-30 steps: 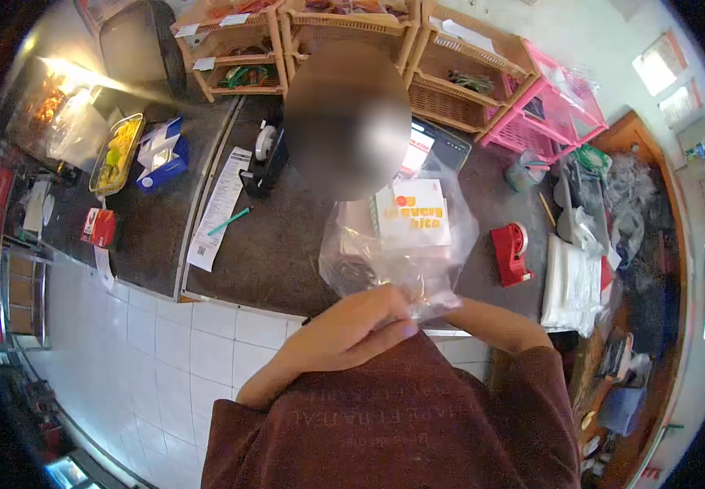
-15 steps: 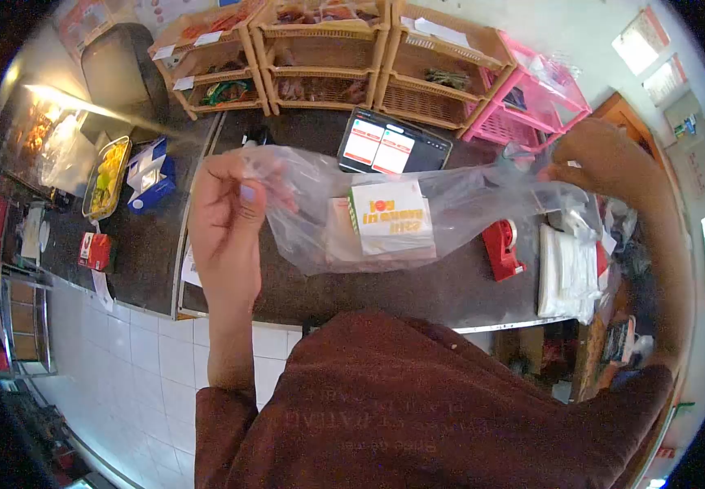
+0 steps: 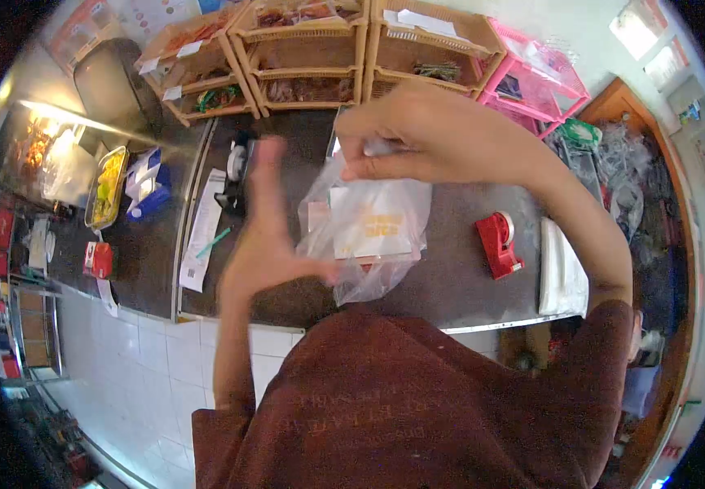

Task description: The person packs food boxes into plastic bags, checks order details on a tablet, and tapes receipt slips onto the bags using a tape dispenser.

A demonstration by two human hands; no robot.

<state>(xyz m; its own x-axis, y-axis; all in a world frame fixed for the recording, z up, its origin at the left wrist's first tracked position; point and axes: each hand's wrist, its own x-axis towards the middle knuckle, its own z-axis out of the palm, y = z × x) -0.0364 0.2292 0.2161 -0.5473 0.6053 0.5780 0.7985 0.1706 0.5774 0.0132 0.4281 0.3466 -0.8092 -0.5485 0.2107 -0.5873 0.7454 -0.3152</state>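
Note:
A clear plastic bag (image 3: 316,240) hangs over the dark counter, gathered at its top. Inside it is a white box (image 3: 373,232) with orange lettering, blurred by the plastic, with something pinkish beside it. My right hand (image 3: 417,134) grips the gathered neck of the bag from above, fingers closed. To the left of the bag, my left hand (image 3: 267,244) is smeared by motion, its thumb and fingers spread apart with nothing between them. The thumb tip is close to the bag; I cannot tell whether it touches.
A red tape dispenser (image 3: 499,244) and a stack of white bags (image 3: 560,269) are to the right. A paper slip (image 3: 203,232) lies at left, near a black device (image 3: 234,175). Brown racks (image 3: 299,57) and a pink rack (image 3: 540,77) line the back. Further left is a yellow-filled tray (image 3: 108,187).
My left hand has let go of the bag's left end and opened. My right hand has swung left and now holds the bag gathered above the box. The bag is no longer stretched sideways.

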